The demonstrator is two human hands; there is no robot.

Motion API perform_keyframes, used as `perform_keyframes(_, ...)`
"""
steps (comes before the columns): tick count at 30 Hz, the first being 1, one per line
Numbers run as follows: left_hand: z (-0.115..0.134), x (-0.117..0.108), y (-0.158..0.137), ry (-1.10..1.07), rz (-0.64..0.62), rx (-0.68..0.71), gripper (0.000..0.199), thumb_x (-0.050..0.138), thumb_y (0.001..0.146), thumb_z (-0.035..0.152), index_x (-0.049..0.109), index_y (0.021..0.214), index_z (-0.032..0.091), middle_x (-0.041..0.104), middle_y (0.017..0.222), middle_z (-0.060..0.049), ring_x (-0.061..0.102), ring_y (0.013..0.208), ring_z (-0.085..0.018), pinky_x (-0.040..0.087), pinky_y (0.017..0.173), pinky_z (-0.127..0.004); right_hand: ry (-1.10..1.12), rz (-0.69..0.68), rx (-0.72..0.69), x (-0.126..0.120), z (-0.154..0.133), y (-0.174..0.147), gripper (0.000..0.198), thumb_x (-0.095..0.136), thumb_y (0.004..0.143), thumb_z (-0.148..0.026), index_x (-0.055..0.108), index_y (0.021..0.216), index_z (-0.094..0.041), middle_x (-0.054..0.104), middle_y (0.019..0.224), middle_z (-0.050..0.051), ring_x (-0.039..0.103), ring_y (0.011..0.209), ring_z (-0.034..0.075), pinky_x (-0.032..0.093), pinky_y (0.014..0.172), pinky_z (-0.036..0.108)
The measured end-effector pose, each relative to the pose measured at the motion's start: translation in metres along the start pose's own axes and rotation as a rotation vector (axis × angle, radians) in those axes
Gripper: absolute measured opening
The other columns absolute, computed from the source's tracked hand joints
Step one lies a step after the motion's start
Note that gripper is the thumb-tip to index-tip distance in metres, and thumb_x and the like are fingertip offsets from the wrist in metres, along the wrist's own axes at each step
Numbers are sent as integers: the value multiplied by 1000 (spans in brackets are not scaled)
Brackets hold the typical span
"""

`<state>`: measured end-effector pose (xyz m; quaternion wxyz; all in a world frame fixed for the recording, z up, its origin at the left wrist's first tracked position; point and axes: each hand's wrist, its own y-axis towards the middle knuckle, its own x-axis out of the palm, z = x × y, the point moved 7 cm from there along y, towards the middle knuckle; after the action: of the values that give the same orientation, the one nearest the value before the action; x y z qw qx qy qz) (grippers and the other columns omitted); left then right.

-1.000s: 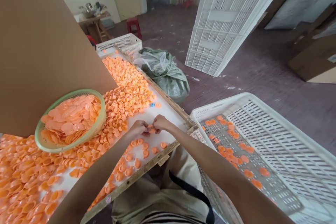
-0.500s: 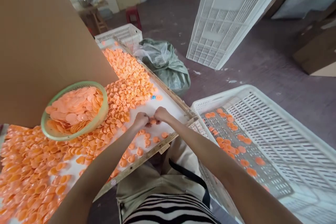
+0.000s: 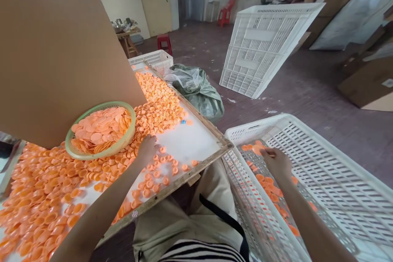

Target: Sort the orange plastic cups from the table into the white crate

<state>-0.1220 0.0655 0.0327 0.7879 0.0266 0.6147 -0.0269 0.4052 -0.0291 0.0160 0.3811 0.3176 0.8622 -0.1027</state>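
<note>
Small orange plastic cups [image 3: 49,208] cover much of the white tabletop, with a looser group near the front edge. My left hand [image 3: 147,149] reaches down at the edge of the pile, its fingers apart and partly hidden among the cups. Over the white plastic crate [image 3: 310,139] on the right is my right hand [image 3: 278,166]. Its fingers are curled together, and whatever is in them is hidden. Flat orange discs [image 3: 270,188] lie scattered on the crate's bottom. A green-rimmed basket [image 3: 132,127] full of orange discs [image 3: 101,127] stands on the pile.
A large cardboard sheet [image 3: 67,49] rises behind the basket. A wooden rim [image 3: 215,131] edges the table, with a small blue piece [image 3: 183,122] inside it. Beyond are a green sack [image 3: 204,98], a tall white crate [image 3: 258,49] on the floor and a red stool [image 3: 164,43].
My hands were together over the table around an orange piece. Now they are apart: the right has moved over the crate, the left towards the cup pile. The view has tilted up.
</note>
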Motion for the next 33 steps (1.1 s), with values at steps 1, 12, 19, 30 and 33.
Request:
perform_keyframes(1,-4,2,1,25,-3,17,15,53,83,21,56,94,13,53,102,-10,50,95,-22,38,80,-30,-57,23,57,-10,28,4,33,58,69,-44,64,81,-14,65,84,11,58,78,26,40,66,35)
perform_keyframes(12,16,-5,12,-649,-3,-23,14,48,74,9,57,85,12,58,85,-4,55,80,-14,42,74,-24,135,52,-432,49,-73,-18,30,45,83,-33,62,94,-12,61,94,11,56,79,17,41,75,29)
perform_keyframes(19,83,41,19,-1130,-190,-49,22,49,62,6,56,83,8,56,77,-5,52,68,-12,41,59,-21,-220,-349,-764,178,-243,-49,38,53,86,-24,53,123,-12,50,125,12,48,111,20,35,93,27)
perform_keyframes(30,75,29,7,-653,-39,26,26,46,71,2,59,90,13,60,89,-4,55,82,-12,39,71,-20,-527,-350,-892,207,-235,-45,29,35,89,-6,58,105,-9,53,105,15,49,99,22,36,87,32)
perform_keyframes(33,77,33,2,-569,-119,17,21,52,76,15,59,95,14,60,80,-2,54,72,-12,37,63,-21,-444,-290,-939,199,-235,-52,28,39,94,-25,57,113,-14,51,112,13,47,103,21,35,89,31)
